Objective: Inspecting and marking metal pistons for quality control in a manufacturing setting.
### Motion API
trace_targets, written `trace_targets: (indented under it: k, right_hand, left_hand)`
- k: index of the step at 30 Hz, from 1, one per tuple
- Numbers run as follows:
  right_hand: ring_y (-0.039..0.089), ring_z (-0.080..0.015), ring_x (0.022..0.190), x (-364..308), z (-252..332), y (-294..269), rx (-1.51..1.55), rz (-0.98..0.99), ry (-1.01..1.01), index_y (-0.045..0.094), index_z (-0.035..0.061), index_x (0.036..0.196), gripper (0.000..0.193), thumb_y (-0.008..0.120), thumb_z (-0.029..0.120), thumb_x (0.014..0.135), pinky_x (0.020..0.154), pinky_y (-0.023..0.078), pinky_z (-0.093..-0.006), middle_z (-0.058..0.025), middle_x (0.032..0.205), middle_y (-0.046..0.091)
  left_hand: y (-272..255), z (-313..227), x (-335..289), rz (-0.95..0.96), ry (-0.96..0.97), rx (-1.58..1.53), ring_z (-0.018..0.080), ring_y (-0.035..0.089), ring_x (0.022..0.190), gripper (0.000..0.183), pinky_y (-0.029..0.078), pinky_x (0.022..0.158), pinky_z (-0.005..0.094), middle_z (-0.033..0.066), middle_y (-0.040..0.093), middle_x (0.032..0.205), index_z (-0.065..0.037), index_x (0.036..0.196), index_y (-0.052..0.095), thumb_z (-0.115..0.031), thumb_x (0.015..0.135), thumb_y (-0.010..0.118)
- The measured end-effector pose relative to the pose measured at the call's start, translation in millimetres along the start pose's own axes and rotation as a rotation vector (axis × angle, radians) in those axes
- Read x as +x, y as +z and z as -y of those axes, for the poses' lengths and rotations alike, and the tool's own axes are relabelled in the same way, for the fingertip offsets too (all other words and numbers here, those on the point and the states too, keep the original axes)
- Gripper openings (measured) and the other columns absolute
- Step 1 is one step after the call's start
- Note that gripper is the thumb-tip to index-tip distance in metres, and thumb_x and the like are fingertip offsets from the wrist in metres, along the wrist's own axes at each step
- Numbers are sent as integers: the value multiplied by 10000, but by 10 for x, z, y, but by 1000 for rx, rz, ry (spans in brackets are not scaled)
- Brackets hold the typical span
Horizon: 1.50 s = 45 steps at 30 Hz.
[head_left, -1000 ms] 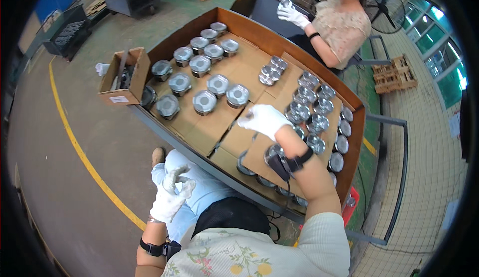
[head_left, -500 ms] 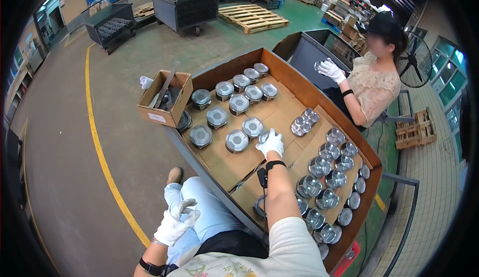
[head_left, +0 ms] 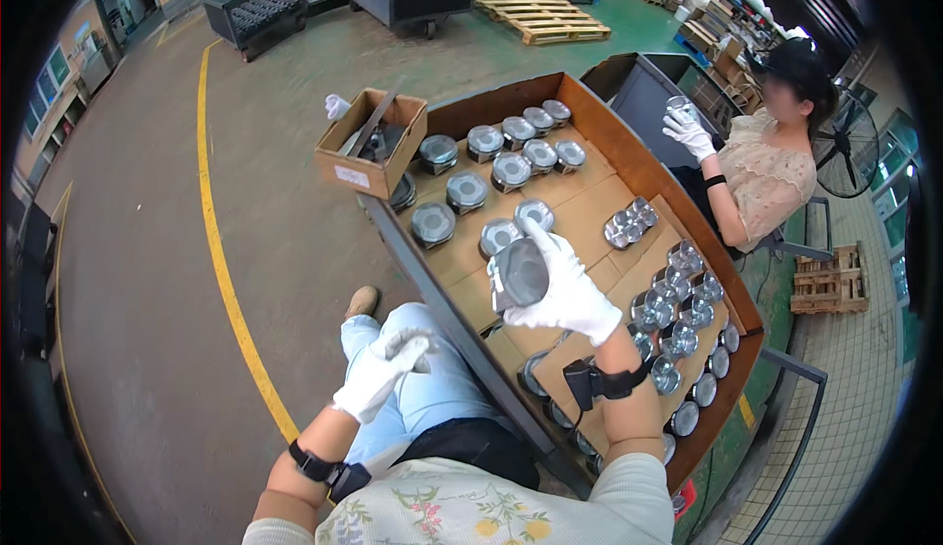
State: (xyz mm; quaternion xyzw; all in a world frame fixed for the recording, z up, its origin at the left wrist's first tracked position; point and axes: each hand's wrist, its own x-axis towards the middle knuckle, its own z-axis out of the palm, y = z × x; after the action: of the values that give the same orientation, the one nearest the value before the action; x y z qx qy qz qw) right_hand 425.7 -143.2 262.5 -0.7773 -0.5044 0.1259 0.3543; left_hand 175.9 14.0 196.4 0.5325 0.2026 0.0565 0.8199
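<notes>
My right hand (head_left: 570, 295), in a white glove, is raised above the cardboard-lined cart (head_left: 629, 152) with its fingers wrapped round a piston (head_left: 523, 275). The piston is tilted, its flat round crown facing me. Behind it, crown-up pistons stand in loose rows, the closest being a piston (head_left: 499, 238) by my fingers. My gloved left hand (head_left: 383, 373) hovers over my lap, holding nothing, its fingers loosely bent and apart. On the cart's right side, shiny pistons (head_left: 678, 339) lie with hollow undersides up on a cardboard sheet.
A small cardboard box (head_left: 361, 174) with metal tools sits on the cart's left corner. Across the cart a seated co-worker (head_left: 756, 172) holds up a piston (head_left: 681, 105) in a gloved hand. Behind are a grey bin (head_left: 648, 83), a wooden pallet (head_left: 540, 17) and a wheeled cart (head_left: 257, 20).
My right hand has lifted a piston off the cardboard and brought it nearer to me. My left hand has shifted slightly up and right. The co-worker's hand is raised higher with a piston.
</notes>
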Motion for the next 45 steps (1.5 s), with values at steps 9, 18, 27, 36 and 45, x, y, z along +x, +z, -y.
trace_targets:
  k: [9,18,27,36,45]
  right_hand:
    - [550,-397,1016,-53,1088,193,-67,355,-527,317,46,1450,1009,760,116,546,910,449,-433,-210,1286,502]
    - [493,-381,1249,-192,1010,505,300,137,-231,226,0,1468,1054,854,211,648,997,430,-388,-253,1397,432]
    - [561,-64,821,-222,1313,806,1119,239,542,502,-42,1208,629,814,240,742,666,474,-212,-46,934,609]
    - [604,-238,1009,-213,1225,865,516,-176,-381,521,33,1126,598,814,43,605,909,474,-337,-148,1141,558]
    - [536,-335,1137,-245,1242,716,420,-142,-471,533,86,1130,636,808,40,559,945,461,-399,-202,1198,503]
  left_hand:
    - [112,-217,11,-179,-127,-363,121,572,794,351,455,657,291,-6,617,933,-153,1200,546,-403,954,570]
    - [48,-442,-213,-135,53,-852,288,617,1067,513,537,887,453,127,621,1199,-65,1235,553,-492,995,402]
    - [-107,-357,-260,-115,144,-741,257,581,1139,635,496,960,415,127,574,1271,-52,1300,507,-568,931,498]
    - [-239,-360,-316,-235,358,-179,230,617,1070,510,495,947,381,167,626,1175,7,1226,550,-424,953,549]
    - [-336,-371,-378,-24,696,356,241,521,1234,911,428,1018,359,149,491,1397,-63,1400,394,-40,608,844]
